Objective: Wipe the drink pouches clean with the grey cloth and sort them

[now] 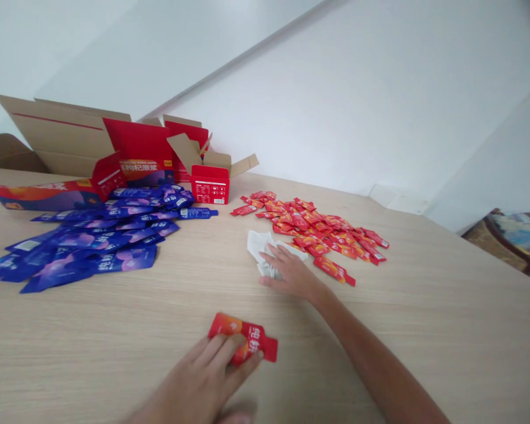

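My left hand (212, 371) is at the near middle of the table, its fingers closed over a red pouch (251, 340) with white lettering and a short spout end pointing right. Part of the pouch is hidden under the fingers. Farther off, my right hand (289, 272) lies over a crumpled white tissue (257, 242), with its fingers stretched and spread across it. Just beyond and to the right of that hand is a loose pile of small red pouches (322, 227). One single red pouch (334, 270) lies closest to the right wrist.
Blue-purple pouches (101, 238) are heaped at the left. Behind them stand open cardboard boxes, including a large red one (141, 150) and a small red one (209, 184) with raised flaps. A white wall (357, 100) rises behind the wooden table (406, 330).
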